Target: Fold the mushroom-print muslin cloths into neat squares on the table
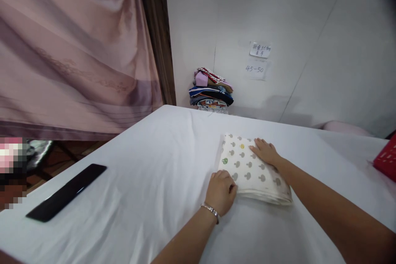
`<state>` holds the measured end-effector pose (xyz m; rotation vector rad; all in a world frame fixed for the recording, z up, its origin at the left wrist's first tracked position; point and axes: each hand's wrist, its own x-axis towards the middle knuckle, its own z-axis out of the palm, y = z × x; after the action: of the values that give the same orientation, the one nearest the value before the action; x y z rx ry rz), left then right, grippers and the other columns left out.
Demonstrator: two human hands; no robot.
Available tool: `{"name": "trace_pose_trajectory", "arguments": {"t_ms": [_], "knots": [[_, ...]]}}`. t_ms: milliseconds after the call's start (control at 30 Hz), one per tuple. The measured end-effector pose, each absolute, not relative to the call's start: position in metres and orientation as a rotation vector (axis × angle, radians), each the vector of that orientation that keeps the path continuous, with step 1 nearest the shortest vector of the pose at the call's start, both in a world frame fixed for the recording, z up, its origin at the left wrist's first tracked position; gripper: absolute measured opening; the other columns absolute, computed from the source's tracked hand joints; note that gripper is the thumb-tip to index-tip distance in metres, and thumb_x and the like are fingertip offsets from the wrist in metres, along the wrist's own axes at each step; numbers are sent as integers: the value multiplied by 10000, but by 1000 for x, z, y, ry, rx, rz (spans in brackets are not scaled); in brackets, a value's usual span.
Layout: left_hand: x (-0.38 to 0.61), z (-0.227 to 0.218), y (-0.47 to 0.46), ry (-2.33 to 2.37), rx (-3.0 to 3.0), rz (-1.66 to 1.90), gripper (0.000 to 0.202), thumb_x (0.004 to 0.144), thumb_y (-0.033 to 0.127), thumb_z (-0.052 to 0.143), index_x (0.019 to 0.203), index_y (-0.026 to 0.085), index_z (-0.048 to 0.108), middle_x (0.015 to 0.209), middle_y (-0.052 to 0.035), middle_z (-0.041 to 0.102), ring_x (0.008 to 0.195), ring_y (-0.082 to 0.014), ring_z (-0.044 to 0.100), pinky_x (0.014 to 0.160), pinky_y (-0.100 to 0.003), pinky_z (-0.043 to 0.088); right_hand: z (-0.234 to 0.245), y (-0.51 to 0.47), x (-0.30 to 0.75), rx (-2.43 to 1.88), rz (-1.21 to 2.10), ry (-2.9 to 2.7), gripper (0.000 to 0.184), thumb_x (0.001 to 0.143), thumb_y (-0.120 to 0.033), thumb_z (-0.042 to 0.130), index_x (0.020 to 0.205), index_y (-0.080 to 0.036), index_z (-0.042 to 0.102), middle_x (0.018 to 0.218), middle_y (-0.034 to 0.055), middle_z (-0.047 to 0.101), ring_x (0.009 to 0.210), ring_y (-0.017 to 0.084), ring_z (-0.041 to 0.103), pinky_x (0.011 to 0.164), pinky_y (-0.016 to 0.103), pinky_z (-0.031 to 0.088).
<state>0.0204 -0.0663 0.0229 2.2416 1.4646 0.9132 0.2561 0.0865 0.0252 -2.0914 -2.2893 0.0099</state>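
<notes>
A folded white cloth (249,166) printed with grey mushroom shapes, plus a green one and a yellow one, lies on the white-covered table (148,181). Its stacked layers show along the near edge. My left hand (220,192), with a silver bracelet at the wrist, has its fingers curled at the near left corner of the cloth. Across the far right part of the cloth rests my right hand (265,151), its fingers stretched out flat on top. My right forearm covers some of the cloth's right side.
On the left of the table lies a long black flat object (68,192). Folded clothes (212,90) are piled beyond the far edge, by the wall. A red item (386,159) sits at the right edge. A pink curtain (77,49) hangs at left.
</notes>
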Motion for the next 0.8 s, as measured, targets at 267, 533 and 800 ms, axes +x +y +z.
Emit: {"name": "trace_pose_trajectory", "arguments": {"t_ms": [267,533,800], "knots": [[18,24,-68,1457,2269,887,139,772,164,512,651,182,579,787,-15,560,822,-156,484,741,-310,335,15,48,272,-1983,80,-2164,544,853,-520,290,1299,-229,397,1445,66,296,1339,270,188,1018,523,254],[16,20,-69,1413,2163,1071,103,781,196,530,725,203,617,820,-12,573,849,-151,498,802,-315,366,13,-4,295,-2019,538,-1475,725,765,-602,423,1371,-218,325,1305,133,483,1121,279,518,901,402,448],[12,13,-65,1710,1740,1071,202,769,265,531,953,191,572,971,-37,556,755,-133,532,729,-284,440,29,-33,297,-1936,985,-1206,978,600,-523,670,1412,-222,217,1379,184,373,1073,301,552,834,393,493]]}}
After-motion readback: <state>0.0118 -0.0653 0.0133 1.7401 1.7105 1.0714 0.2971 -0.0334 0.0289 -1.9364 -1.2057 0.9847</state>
